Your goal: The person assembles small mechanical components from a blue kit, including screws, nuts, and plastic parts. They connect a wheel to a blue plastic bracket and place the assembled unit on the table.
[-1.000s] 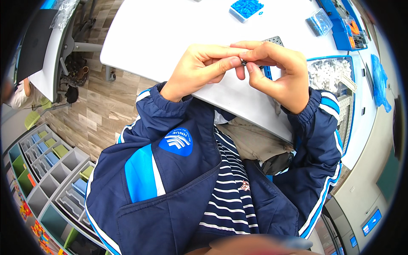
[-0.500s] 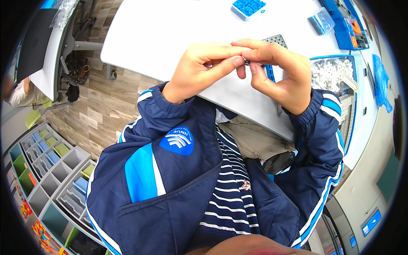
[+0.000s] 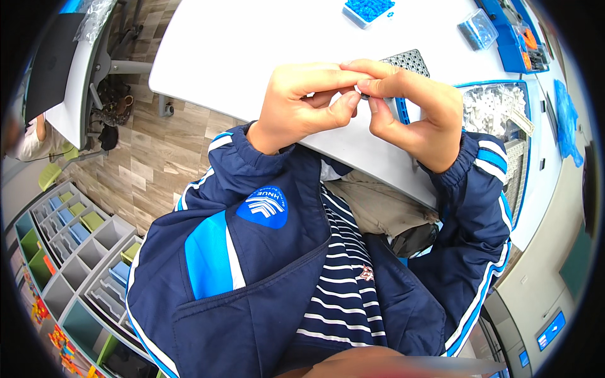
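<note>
Mostly covered, form hard to make out: a small dark piece [image 3: 365,97], pinched narrowly between fingertips of left hand [image 3: 302,104] and right hand [image 3: 438,120]. Beyond both on the white worktop [image 3: 252,57], a cut-off tub [image 3: 355,19] of blue pieces [image 3: 372,7]. Right of right hand, a blue-rimmed tray [image 3: 527,94] of white parts [image 3: 491,107]. Just behind right hand, partly blocked, a grey perforated plate [image 3: 409,62].

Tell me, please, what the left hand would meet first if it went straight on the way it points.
Probably the right hand, its fingers directly ahead of the left hand; depth is unclear.
</note>
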`<act>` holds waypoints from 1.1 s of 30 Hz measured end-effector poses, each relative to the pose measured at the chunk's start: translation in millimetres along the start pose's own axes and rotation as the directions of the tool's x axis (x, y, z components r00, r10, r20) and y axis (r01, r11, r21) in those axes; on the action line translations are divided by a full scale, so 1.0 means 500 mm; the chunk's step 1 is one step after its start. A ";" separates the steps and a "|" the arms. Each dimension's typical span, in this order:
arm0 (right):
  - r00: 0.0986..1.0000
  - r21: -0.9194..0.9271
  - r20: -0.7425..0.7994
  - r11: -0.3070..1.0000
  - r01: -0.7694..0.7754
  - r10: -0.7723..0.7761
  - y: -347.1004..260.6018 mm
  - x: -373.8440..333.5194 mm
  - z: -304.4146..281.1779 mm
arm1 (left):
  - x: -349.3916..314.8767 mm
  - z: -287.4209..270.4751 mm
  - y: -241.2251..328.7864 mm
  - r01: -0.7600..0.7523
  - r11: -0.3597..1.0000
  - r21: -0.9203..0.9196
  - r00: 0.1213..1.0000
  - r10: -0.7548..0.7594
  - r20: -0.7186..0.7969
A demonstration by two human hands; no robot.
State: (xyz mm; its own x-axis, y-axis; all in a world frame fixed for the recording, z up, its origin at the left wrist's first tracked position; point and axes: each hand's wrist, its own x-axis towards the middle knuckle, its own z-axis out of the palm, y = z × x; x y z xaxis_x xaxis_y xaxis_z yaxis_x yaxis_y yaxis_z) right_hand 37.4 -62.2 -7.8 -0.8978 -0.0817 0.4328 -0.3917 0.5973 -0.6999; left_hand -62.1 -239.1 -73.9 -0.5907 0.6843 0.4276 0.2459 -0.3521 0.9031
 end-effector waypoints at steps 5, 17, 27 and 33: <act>1.000 0.044 -0.003 0.999 -0.024 0.024 0.002 -0.007 0.002 | -0.006 0.007 -0.016 -0.004 1.000 0.010 0.998 0.005 -0.058; 0.984 0.116 -0.047 0.980 -0.163 0.170 0.020 -0.018 0.020 | -0.008 0.024 -0.020 0.161 0.972 -0.173 0.979 -0.180 -0.098; 0.944 0.329 -0.020 0.893 -0.306 0.330 0.033 -0.019 0.026 | -0.005 0.028 -0.028 0.270 0.924 -0.272 0.948 -0.304 -0.091; 0.920 0.482 0.023 0.802 -0.353 0.391 0.062 -0.027 0.037 | 0.000 0.029 -0.038 0.271 0.911 -0.312 0.948 -0.309 -0.079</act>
State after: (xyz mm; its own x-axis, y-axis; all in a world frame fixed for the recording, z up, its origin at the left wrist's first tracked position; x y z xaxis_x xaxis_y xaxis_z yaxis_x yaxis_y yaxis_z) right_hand 33.6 -57.3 -46.1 -0.9838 0.1406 0.1113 -0.0941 0.1236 -0.9879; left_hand -55.7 -223.0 -90.4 -0.6966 0.7069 0.1230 -0.1761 -0.3346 0.9258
